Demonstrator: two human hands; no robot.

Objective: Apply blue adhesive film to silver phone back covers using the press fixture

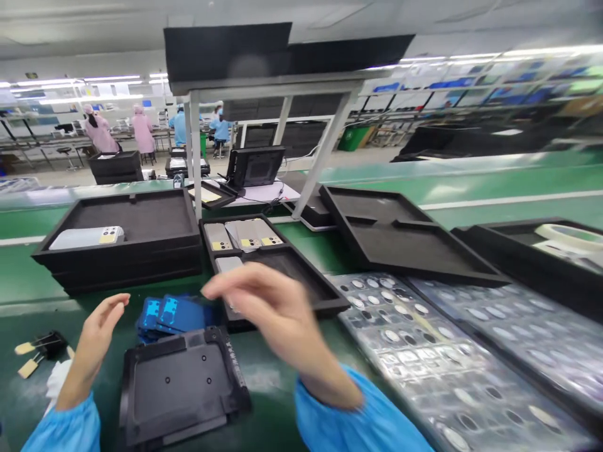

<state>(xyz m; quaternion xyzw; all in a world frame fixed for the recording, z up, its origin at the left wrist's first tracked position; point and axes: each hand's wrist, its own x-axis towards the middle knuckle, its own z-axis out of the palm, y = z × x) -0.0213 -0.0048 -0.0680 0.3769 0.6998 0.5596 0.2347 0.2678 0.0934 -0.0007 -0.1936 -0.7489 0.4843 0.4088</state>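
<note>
My left hand (97,342) is raised left of a black fixture plate (181,380), its thumb and fingers curved and slightly apart, with nothing visible in them. My right hand (268,314) reaches over the near edge of a black divided tray (301,276). Its fingers point left, loosely bent, and no held thing shows; it is slightly blurred. Partly behind these fingers lies a pale phone-shaped panel (228,263). Several grey phone-shaped panels (249,233) with camera openings and yellow labels fill the tray's far compartment. Blue film-like sheets (172,314) lie in a pile behind the fixture plate.
Stacked black trays (127,263) stand at left, with a silver panel (87,238) on top. A tilted black tray (405,238) and clear blister trays (424,351) of oval parts lie at right. Binder clips (44,345) rest far left. A monitor (257,166) stands behind.
</note>
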